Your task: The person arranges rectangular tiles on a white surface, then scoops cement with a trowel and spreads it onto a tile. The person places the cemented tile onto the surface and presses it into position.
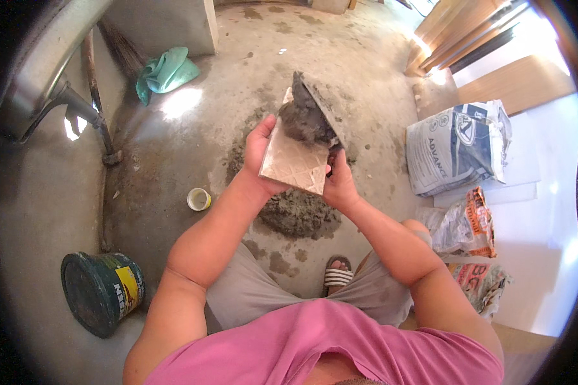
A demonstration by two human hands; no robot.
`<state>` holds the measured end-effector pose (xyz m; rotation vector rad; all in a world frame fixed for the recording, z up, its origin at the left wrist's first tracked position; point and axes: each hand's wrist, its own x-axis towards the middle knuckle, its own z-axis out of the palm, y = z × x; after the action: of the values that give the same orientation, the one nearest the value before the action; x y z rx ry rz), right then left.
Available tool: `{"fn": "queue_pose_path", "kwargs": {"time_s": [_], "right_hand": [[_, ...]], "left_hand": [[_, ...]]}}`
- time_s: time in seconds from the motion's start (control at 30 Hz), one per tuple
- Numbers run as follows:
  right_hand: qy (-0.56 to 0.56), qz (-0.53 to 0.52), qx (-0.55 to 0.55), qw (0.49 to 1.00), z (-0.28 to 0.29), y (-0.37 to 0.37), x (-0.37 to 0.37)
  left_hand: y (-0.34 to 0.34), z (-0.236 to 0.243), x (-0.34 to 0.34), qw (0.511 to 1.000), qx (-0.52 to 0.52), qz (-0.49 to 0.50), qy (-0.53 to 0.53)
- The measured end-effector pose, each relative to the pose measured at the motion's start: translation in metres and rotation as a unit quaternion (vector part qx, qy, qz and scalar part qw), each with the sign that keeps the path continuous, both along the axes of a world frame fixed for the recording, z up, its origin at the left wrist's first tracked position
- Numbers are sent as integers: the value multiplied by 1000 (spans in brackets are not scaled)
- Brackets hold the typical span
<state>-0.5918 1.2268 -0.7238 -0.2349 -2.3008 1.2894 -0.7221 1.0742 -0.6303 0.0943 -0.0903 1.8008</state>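
Observation:
My left hand (pixel 263 157) grips a tile (pixel 292 165) by its left edge, its ridged pale back turned up. A lump of wet grey mortar (pixel 305 122) covers the far part of the tile. My right hand (pixel 341 186) is closed around the dark handle of a trowel (pixel 324 109), mostly hidden by the fingers. The trowel's blade stands tilted along the tile's far right side, with mortar on its left face. Below the tile, a heap of mortar (pixel 298 215) lies on the concrete floor, partly covered by my hands and the tile.
A small white cup (pixel 199 199) and a dark lidded bucket (pixel 103 292) stand to the left. Farther off are a green cloth (pixel 167 72) and a long-handled hammer (pixel 112 157). On the right are a large bag (pixel 456 147), crumpled bags (pixel 462 224) and wooden boards (pixel 462 32).

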Motion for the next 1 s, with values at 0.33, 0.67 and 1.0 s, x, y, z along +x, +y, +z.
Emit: {"fn": "queue_pose_path", "kwargs": {"time_s": [0.33, 0.67, 1.0], "right_hand": [[-49, 23, 37, 998, -1, 0, 9], [-64, 9, 99, 993, -15, 47, 42], [-53, -90, 84, 991, 64, 87, 13]], "left_hand": [[3, 4, -2, 998, -34, 38, 32], [-13, -9, -50, 989, 3, 130, 76], [-19, -30, -41, 992, -63, 62, 92]]}}
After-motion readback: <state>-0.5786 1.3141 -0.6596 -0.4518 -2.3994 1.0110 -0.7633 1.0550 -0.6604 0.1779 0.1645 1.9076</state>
